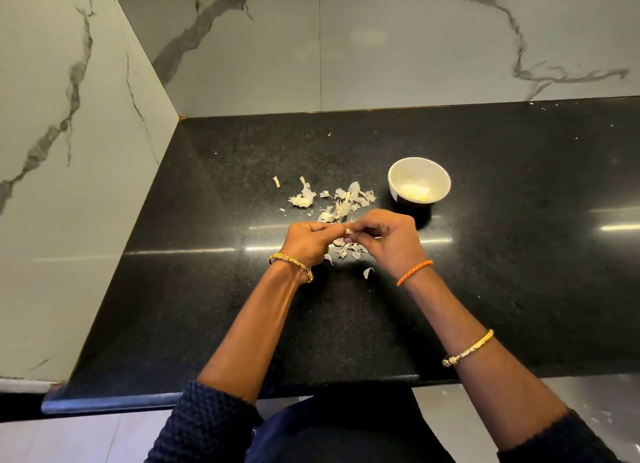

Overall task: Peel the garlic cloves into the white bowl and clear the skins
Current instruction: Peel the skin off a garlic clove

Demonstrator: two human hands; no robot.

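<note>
**Clove at frame centre, bowl up and to the right**

We work on a black speckled bench (pixel 485 255) that fills the middle band of the frame, with marble-veined wall panels (pixel 381 40) across the top and down the left side.

The white bowl (pixel 438 172) stands on the bench right of centre, slightly above the hands. Pale peeled garlic (pixel 415 192) lies in its bottom. We judge that several cloves are already done.

The loose skins (pixel 346 199) form a scatter at centre frame, between the bowl and the left part of the bench. A larger clump of garlic (pixel 302 199) sits at the left end of that scatter; we cannot tell whether it holds unpeeled cloves. More scraps lie directly below the hands, and one curl of skin (pixel 367 272) lies nearer the bottom of the frame.

The left hand (pixel 308 241) and the right hand (pixel 388 241) meet fingertip to fingertip at frame centre. Both have fingers curled and pinch one garlic clove (pixel 348 231) between them. Only a small pale end of it shows, so we cannot read its long axis.

Governing relation: the bowl lies up and to the right of the clove, on the right hand's side and just beyond it. We judge that the right hand is the nearer one for the drop, once the peel is off. The skins remain to be cleared.
</note>
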